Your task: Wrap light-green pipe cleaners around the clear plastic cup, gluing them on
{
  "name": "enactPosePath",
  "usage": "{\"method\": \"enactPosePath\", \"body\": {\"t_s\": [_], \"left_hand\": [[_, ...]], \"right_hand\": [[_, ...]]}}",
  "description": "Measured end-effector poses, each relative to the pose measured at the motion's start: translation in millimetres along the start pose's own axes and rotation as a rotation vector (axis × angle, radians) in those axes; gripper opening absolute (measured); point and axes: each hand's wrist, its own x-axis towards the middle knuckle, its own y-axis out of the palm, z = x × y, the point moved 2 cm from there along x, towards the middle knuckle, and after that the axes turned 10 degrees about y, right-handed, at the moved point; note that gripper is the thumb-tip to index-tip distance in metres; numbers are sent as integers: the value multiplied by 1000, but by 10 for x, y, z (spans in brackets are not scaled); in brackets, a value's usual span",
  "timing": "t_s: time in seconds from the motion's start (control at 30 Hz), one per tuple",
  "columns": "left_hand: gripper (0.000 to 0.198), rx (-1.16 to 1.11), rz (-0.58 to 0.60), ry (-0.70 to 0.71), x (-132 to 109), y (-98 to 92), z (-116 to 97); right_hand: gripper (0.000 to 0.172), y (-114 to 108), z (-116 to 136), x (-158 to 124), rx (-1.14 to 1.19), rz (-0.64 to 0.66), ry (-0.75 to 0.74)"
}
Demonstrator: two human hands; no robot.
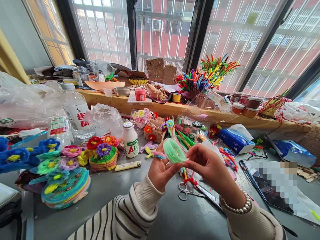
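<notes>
My left hand [158, 173] is closed around a pale green coil of what looks like fuzzy pipe cleaner [171, 152], an oval ring with an open middle. At the coil's lower right edge, the thumb and fingertips of my right hand [208, 163] are pinched together on it. The coil is held up above the table, tilted. A pink and blue fuzzy strip [159, 154] lies across my left fingers; whether it is worn or held I cannot tell. Below my right hand lie a pair of scissors [183, 192] and a longer metal blade [211, 196].
On the left stand pipe-cleaner flowers on round coiled bases [66, 193], a white drink bottle [130, 141] and a large clear bottle [77, 111]. A yellow glue-like stick [128, 166] lies nearby. Tissue packs [235, 140] and a phone [268, 186] lie right. Pipe-cleaner bundles [197, 81] fill the ledge.
</notes>
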Motion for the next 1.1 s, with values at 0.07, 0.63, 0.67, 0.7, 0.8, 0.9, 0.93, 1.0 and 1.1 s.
{"method": "enactPosePath", "body": {"t_s": [0.07, 0.63, 0.67, 0.7, 0.8, 0.9, 0.93, 1.0, 1.1], "left_hand": [[58, 8, -2, -6, 3, 0, -10], [72, 98, -85, 26, 5, -34, 6], [72, 107, -99, 16, -5, -17, -10], [72, 117, -113, 6, -14, 0, -27], [71, 180, -132, 3, -37, 33, -74], [72, 299, -60, 56, -50, 29, -93], [71, 353, -31, 88, -57, 20, -93], [67, 468, 19, 175, -77, 1, -90], [69, 597, 67, 322, -114, -14, -90]], "right_hand": [[28, 2, -8, 8, 25, 23, 14], [27, -15, 24, 17, 223, 263, 134], [27, -12, 23, 17, 222, 266, 136], [27, -10, 22, 17, 220, 272, 137], [25, -18, 7, 15, 200, 290, 136], [23, -57, -18, 16, 144, 289, 122], [22, -73, -26, 18, 123, 291, 115], [21, -102, -36, 22, 85, 299, 97], [19, -127, -43, 28, 32, 304, 59]]}}
